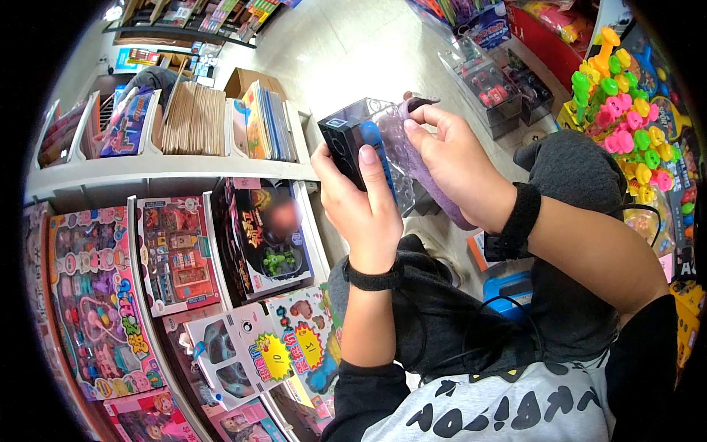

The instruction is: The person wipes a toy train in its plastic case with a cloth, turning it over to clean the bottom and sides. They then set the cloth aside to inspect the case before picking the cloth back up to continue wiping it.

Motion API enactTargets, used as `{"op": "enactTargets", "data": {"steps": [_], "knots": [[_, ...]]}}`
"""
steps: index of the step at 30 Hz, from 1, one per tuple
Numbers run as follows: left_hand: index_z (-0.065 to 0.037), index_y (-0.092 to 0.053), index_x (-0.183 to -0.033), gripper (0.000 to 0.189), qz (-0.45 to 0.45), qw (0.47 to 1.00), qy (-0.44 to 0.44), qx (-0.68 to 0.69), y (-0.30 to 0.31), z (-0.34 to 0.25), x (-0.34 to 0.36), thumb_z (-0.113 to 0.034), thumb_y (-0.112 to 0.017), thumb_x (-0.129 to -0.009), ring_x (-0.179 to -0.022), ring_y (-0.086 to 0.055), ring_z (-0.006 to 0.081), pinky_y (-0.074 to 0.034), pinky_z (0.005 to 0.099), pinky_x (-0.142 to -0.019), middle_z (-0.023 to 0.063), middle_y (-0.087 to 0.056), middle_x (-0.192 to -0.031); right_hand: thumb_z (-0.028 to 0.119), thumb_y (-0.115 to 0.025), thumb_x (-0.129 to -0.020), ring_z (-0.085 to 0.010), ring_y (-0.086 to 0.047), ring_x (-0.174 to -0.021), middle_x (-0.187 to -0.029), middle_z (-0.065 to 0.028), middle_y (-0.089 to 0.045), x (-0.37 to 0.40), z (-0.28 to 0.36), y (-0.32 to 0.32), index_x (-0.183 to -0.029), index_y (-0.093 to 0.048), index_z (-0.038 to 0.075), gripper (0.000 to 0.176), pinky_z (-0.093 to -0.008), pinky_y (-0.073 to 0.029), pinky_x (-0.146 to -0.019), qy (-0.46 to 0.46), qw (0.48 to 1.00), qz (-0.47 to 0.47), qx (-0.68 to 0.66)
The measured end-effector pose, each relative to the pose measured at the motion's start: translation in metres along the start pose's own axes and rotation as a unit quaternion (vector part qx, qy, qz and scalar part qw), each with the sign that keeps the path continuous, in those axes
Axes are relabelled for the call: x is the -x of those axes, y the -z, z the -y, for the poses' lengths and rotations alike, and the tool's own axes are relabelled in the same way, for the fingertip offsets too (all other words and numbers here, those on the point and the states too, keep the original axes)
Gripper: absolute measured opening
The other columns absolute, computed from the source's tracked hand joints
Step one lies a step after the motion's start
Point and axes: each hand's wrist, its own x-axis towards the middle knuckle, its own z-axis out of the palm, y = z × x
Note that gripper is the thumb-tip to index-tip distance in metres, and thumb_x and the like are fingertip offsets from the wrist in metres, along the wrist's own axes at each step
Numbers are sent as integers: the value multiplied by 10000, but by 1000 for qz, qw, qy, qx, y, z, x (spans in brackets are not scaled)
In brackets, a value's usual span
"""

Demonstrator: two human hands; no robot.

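Observation:
My left hand point(359, 202) is wrapped round a small box point(340, 141) with black printed sides and a clear plastic window. Something blue shows inside it. My right hand point(460, 160) pinches a purple-grey cloth point(453, 209) between thumb and fingers. The cloth lies along the box's clear side, and its lower end hangs beneath my right hand. The box is held tilted in front of me, above the floor.
White shelves on the left hold boxed toys point(99, 302) and a row of thin books point(193, 118). Clear cases point(490, 92) stand on the floor ahead. Colourful plastic toys point(626, 121) crowd the right side. A blue plastic object point(508, 295) is by my legs.

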Motion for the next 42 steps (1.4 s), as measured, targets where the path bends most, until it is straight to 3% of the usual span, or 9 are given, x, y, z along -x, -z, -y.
{"op": "enactTargets", "data": {"steps": [5, 7, 8, 10, 32, 34, 42], "knots": [[65, -467, -1076, 354, -24, 999, -29, 3, 0, 5, -2, -270, -440, -966, -791, -534, 186, -431, 301, -743, 139, -590, -887, 135, -491, -921, -71, -513, -576, -668, -38, -589, 5, 0, -2, -910, -590, -16, 181, -255, -394, -518, -14, 1000, -1, -13], [67, -435, -1123, 425, -20, 999, 5, 36, 2, 6, -5, -305, -502, -928, -784, -595, 324, -458, 384, -727, 218, -601, -884, 136, -493, -920, -71, -508, -574, -663, -38, -586, 8, -2, -2, -908, -587, -19, 181, -258, -394, -518, -39, 999, 28, -19], [67, -435, -1123, 425, -20, 999, 5, 36, 2, 7, -6, -305, -502, -928, -784, -595, 324, -458, 384, -727, 218, -601, -884, 136, -493, -920, -71, -508, -574, -663, -38, -586, 8, -3, -2, -908, -587, -19, 181, -258, -394, -518, -39, 999, 28, -19], [54, -476, -1071, 356, -36, 999, -17, 35, -1, 12, -7, -285, -438, -972, -782, -510, 158, -423, 283, -721, 110, -577, -878, 134, -494, -922, -66, -495, -568, -652, -34, -576, 7, -2, -4, -899, -584, -16, 176, -255, -387, -515, -20, 1000, 24, -6], [46, -471, -1098, 394, -91, 993, -11, 67, 0, 9, -10, -326, -426, -976, -830, -490, 138, -411, 275, -747, 88, -555, -928, 116, -504, -907, -87, -497, -549, -618, -48, -555, 9, -6, -9, -858, -566, -12, 151, -275, -390, -509, -26, 998, 40, 28], [70, -433, -1120, 373, -115, 989, -20, 89, 0, 10, -11, -247, -499, -935, -828, -523, 178, -435, 303, -746, 136, -558, -932, 130, -503, -909, -93, -507, -555, -629, -60, -568, 10, 0, -9, -870, -570, -14, 164, -278, -401, -522, -25, 997, 52, 59], [75, -419, -1142, 404, -118, 987, -10, 113, 2, 13, -8, -267, -486, -938, -872, -516, 187, -423, 309, -798, 140, -551, -970, 144, -509, -895, -148, -552, -585, -660, -109, -595, 3, -9, -8, -867, -583, -27, 188, -302, -429, -569, -5, 995, 61, 80]]}}
